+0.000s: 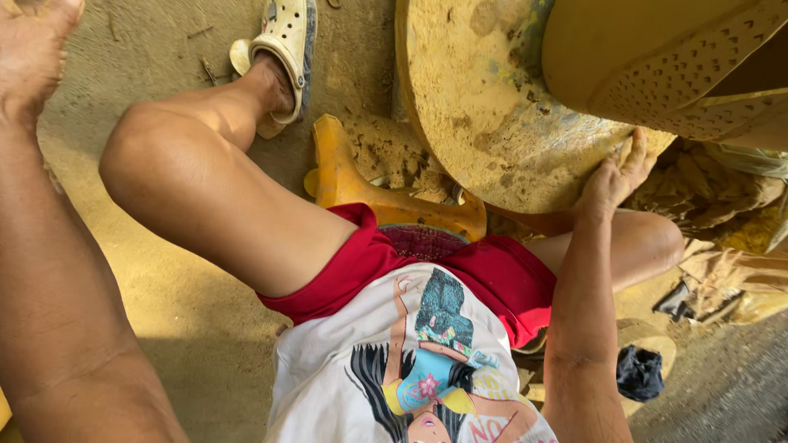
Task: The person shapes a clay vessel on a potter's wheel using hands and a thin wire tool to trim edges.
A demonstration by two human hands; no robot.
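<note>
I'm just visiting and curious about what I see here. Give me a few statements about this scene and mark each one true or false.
1. The right hand rests on the edge of a round, clay-smeared wheel. True.
2. The left hand grips the yellow stool. False: it is raised at the upper left corner, far from the stool; what it touches, if anything, is out of view.
3. The person wears red shorts. True.
4. The foot wears a black boot. False: it wears a pale clog with holes.
5. The ground is sandy and bare of tiles. True.
</note>
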